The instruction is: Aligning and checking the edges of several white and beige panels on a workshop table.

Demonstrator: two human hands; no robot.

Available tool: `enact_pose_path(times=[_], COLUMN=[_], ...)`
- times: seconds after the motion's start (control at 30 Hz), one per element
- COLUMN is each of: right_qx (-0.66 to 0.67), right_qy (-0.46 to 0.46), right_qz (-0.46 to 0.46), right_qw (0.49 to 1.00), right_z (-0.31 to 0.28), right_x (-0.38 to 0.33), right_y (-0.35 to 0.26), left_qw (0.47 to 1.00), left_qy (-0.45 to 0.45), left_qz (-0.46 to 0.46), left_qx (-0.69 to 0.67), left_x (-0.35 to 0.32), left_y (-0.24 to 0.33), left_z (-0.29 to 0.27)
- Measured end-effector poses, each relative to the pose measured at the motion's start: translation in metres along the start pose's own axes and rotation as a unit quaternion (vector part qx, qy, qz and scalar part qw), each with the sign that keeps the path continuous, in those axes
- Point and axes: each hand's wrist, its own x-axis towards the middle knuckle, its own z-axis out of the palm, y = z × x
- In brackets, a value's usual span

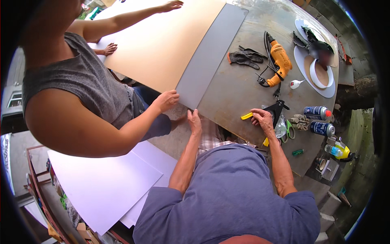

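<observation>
My left hand is closed at the near corner of a grey sheet, thumb and fingers pinching its edge. My right hand is closed around a yellow utility knife above the table edge, its yellow end pointing left. A large tan board lies over the grey sheet, leaving a grey strip showing along its right side. A co-worker's hand touches the board's near corner, just left of my left hand. Beside my right hand lie a black tool and green-handled scissors.
On the metal table are an orange corded drill, black gloves, a small white bottle, two spray cans and round white pieces. White sheets lie at lower left. The co-worker stands close on my left.
</observation>
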Motion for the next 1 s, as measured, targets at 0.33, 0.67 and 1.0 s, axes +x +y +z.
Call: enact_pose_path(times=[0.33,0.67,1.0], right_qx=[0.035,0.028,0.018], right_qy=[-0.008,0.001,-0.004], right_qz=[-0.010,0.003,0.048], right_qw=[0.999,1.000,0.999], right_z=[-0.008,-0.008,-0.009], right_x=[0.005,0.003,0.006], right_y=[0.001,-0.006,-0.007], left_qw=[0.987,0.998,1.000], left_qy=[0.038,0.042,0.005], left_qz=[-0.098,-0.037,-0.018], left_qx=[-0.125,0.024,-0.014], left_x=[-0.008,-0.008,-0.011], left_y=[0.001,0.010,0.014], left_z=[0.026,0.031,0.027])
